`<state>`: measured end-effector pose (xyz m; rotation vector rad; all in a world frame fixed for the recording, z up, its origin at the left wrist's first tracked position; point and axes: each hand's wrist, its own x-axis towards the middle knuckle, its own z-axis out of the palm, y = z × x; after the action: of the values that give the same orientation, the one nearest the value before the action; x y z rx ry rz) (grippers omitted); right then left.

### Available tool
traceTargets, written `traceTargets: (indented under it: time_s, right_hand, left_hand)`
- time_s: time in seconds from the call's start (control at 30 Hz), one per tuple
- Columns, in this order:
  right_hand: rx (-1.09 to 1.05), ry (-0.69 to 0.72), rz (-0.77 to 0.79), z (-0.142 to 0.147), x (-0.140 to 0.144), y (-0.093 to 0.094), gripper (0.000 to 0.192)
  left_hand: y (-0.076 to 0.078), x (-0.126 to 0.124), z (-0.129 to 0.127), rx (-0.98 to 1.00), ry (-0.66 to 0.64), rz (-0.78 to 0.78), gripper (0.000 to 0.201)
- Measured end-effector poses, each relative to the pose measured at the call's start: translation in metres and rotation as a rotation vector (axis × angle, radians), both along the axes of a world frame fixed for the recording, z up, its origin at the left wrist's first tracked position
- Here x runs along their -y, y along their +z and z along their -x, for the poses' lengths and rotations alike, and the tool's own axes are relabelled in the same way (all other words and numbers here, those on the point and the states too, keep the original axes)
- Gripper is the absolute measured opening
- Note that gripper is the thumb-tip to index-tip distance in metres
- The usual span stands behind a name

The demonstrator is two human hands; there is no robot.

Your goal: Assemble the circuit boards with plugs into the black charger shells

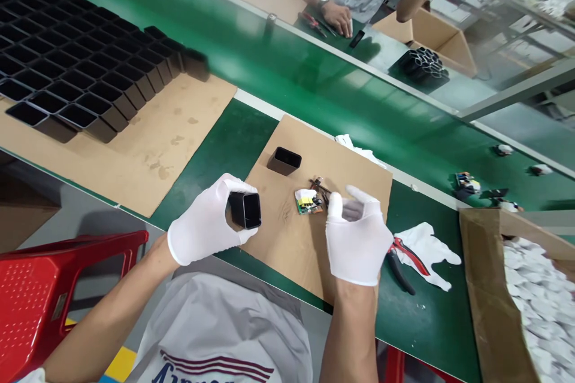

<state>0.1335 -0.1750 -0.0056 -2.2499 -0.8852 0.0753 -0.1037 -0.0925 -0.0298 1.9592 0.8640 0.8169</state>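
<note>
Over a green bench (215, 149), the left hand (204, 228) grips a black square open-ended casing (245, 210); right hand (357, 239) half-curled, empty.

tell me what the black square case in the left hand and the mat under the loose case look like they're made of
The black case in the left hand looks like moulded plastic: thin even walls, a hollow square mouth and a soft sheen. The mat looks like plain brown cardboard: matte, cut edges, scuffed and stained. Neither can be confirmed by sight alone.
</note>
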Motion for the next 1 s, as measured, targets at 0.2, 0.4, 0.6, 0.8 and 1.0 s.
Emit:
traceTargets:
  time_s: [0.2, 0.4, 0.6, 0.8, 1.0]
  right_hand:
    - [0.074, 0.04, 0.277, 0.018, -0.011, -0.001, 0.064]
    - [0.057, 0.008, 0.237, 0.019, -0.027, -0.013, 0.043]
    - [-0.258, 0.207, -0.152, 0.026, -0.01, 0.0, 0.04]
    - [0.057, 0.439, 0.194, 0.028, -0.003, -0.012, 0.049]
    - [0.426, 0.698, 0.455, 0.023, -0.021, 0.0, 0.041]
  left_hand:
    - [-0.001, 0.0, -0.002, 0.009, 0.01, -0.007, 0.044]
    - [0.003, 0.0, 0.001, 0.052, -0.011, -0.048, 0.048]
    - [0.009, 0.0, 0.005, 0.111, -0.08, -0.015, 0.051]
    - [0.008, 0.0, 0.003, 0.089, -0.073, -0.04, 0.048]
    - [0.01, 0.0, 0.002, 0.061, -0.068, -0.034, 0.048]
